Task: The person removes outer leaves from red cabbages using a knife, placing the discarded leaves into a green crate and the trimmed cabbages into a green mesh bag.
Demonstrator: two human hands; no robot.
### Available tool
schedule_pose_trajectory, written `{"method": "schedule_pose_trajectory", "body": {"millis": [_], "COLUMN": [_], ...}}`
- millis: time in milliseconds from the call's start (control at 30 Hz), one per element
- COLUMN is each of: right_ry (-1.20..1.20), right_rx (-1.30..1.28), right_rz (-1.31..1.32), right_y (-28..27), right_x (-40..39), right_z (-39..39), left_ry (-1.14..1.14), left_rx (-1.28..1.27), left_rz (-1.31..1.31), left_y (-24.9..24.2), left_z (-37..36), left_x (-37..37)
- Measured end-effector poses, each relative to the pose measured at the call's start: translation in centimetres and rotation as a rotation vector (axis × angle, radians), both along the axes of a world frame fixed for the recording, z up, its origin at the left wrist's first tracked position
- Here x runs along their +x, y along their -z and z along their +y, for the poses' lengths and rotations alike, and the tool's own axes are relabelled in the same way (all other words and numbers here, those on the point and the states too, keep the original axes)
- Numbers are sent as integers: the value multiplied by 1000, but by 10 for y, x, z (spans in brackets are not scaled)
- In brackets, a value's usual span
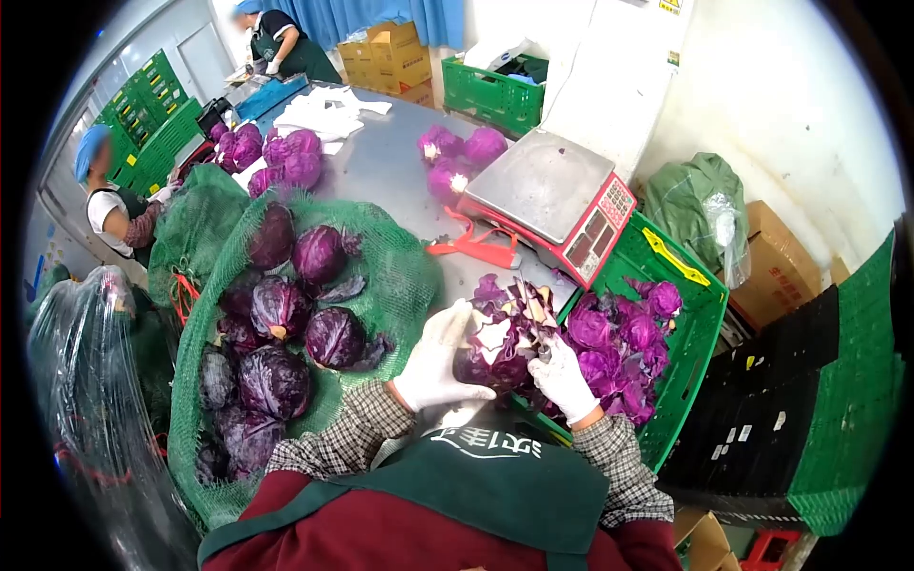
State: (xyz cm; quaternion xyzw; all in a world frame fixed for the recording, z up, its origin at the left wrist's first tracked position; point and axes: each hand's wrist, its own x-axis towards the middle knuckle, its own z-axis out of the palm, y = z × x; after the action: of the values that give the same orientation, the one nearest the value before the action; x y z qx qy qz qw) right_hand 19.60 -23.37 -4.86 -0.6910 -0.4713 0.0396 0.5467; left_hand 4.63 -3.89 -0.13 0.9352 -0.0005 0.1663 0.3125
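Observation:
My left hand, in a white glove, is closed around the side of a red cabbage. The cabbage's pale cut stem and trimmed leaf bases face up. My right hand, gloved too, is closed at the cabbage's right side, with a small dark piece showing at its fingertips; I cannot tell what it grips. Right of that hand, a green crate contains loose purple leaves. To the left, a green mesh sack lies open with several whole red cabbages in it.
A red scale with a metal plate stands beyond my hands, a red-handled tool before it. Trimmed cabbages sit on the metal table. Two people in blue caps work at the far left. Black and green crates stand at right.

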Motion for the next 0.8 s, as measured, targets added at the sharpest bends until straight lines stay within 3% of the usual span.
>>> {"method": "schedule_pose_trajectory", "body": {"millis": [133, 200, 267, 300, 333, 400, 467, 533, 600, 733, 800], "right_ry": [38, 15, 109, 269, 425, 273, 142, 19, 130, 37, 64], "right_rx": [-52, 377, 592, 504, 225, -48, -161, -208, -255, -315, -366], "right_rz": [848, 1248, 1359, 1303, 1117, 895, 631, 671, -299, 272, -391], "right_y": [-30, 3, -16, 6, 7, -20, -56, -71, -37, -43, -15], "right_x": [-13, -1, 8, 20, 23, -1, -29, -37, -28, -20, -6], "right_z": [-2, -7, -25, -37, -41, -48, -34, -25, -19, -20, -26], "left_ry": [41, 85, -4, -49, -118, -163, -159, -158, -147, -154, -167], "left_rx": [250, 262, 217, 198, 243, 279, 318, 370, 416, 434, 412], "left_rz": [195, 153, 181, 193, 231, 304, 429, 492, 529, 490, 456], "left_y": [-30, -25, -24, -23, -22, -35, -54, -60, -60, -56, -51], "left_z": [-5, 2, -2, -6, -13, -27, -42, -54, -63, -68, -69], "left_x": [18, 21, 22, 23, 25, 32, 40, 45, 48, 51, 48]}}
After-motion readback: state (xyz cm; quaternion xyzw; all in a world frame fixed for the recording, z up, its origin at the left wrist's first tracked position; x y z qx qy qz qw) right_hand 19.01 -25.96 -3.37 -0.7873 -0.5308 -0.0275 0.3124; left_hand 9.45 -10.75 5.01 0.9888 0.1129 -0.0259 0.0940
